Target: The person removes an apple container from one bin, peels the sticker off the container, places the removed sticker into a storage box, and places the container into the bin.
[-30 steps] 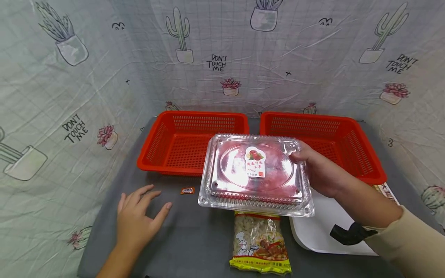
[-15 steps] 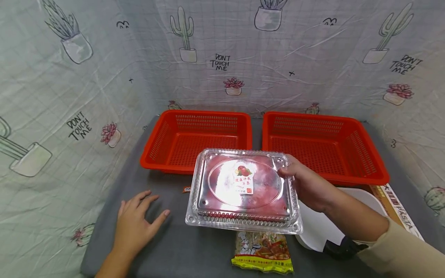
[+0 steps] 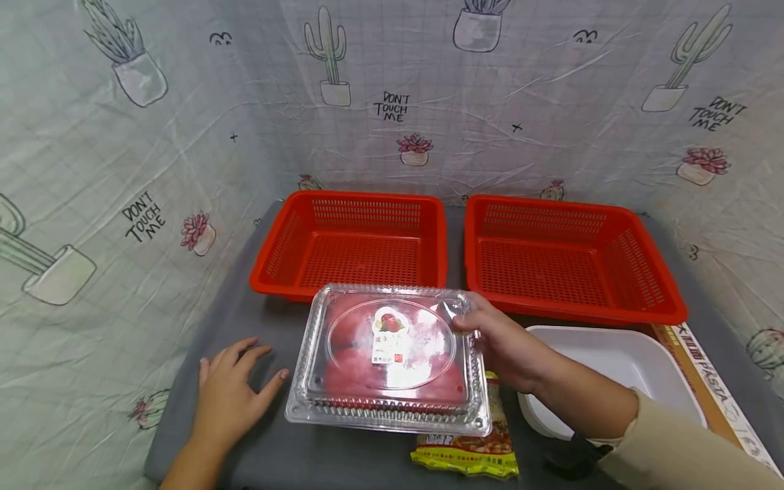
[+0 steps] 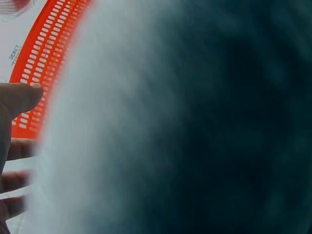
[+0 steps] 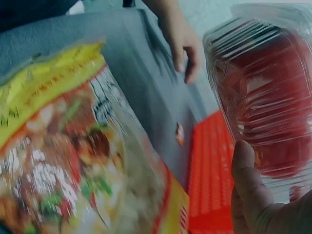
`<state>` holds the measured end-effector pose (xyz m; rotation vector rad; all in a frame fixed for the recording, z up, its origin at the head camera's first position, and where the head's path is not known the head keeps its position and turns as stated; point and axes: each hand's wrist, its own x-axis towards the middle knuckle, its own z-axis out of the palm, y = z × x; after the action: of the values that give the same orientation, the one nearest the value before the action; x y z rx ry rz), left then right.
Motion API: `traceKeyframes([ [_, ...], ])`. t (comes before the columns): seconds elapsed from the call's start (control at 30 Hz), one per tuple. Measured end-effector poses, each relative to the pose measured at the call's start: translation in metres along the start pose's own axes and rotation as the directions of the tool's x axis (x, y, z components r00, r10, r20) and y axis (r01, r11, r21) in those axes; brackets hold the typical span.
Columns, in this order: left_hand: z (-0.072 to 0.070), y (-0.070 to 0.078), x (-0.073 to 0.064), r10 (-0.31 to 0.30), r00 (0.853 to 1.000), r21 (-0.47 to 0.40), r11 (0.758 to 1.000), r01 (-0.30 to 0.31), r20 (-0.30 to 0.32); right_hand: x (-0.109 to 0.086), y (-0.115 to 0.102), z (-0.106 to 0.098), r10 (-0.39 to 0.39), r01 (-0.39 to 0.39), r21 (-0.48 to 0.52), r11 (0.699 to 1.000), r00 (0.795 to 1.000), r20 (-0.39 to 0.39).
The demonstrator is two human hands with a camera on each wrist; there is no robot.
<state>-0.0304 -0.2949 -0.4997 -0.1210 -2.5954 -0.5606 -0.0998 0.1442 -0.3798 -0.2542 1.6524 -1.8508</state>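
A clear plastic clamshell box [image 3: 361, 367] of red fruit, with an apple label on its lid, is gripped at its right edge by my right hand [image 3: 511, 350]. The thumb lies on the lid; the fingers beneath are hidden. The right wrist view also shows the box [image 5: 265, 92], held up beside a yellow-edged food packet [image 5: 63, 156]. In the head view the box covers much of that packet. At the left my left hand [image 3: 229, 395] is just above or on the grey table, fingers spread and loosely bent, holding nothing.
Two red plastic baskets [image 3: 349, 289] stand side by side at the back. On the right are a white tub [image 3: 637, 361], a dark handle-like object [image 3: 572, 459] and a pasta package [image 3: 716, 388]. A small orange sachet [image 5: 180, 134] lies on the table.
My right hand has carried the clamshell box left and toward me, uncovering the left basket's front and more of the tub. The sachet is now hidden in the head view. The left hand barely moved.
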Motion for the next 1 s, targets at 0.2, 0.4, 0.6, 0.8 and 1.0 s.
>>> traceKeyframes([
  [0.2,-0.002,-0.007,-0.001,-0.016,0.999,0.004,1.000,0.016,0.036,0.011,0.013,0.019,0.033,-0.031,0.067,0.997,0.999,-0.019],
  [0.4,-0.004,-0.015,-0.001,-0.028,0.995,-0.006,1.000,0.029,0.097,0.018,0.024,0.036,0.073,-0.068,0.109,0.992,0.996,-0.046],
  [0.6,-0.003,-0.022,-0.001,-0.008,0.982,-0.015,1.000,0.011,0.186,0.025,0.032,0.052,0.112,-0.103,0.168,0.980,0.993,-0.047],
  [0.8,-0.004,-0.028,-0.004,-0.003,0.977,-0.037,0.999,0.011,0.212,0.032,0.042,0.067,0.149,-0.132,0.200,0.971,0.986,-0.074],
  [1.0,-0.003,-0.034,-0.007,0.020,0.981,-0.048,0.999,-0.011,0.191,0.037,0.048,0.078,0.174,-0.151,0.211,0.966,0.980,-0.094],
])
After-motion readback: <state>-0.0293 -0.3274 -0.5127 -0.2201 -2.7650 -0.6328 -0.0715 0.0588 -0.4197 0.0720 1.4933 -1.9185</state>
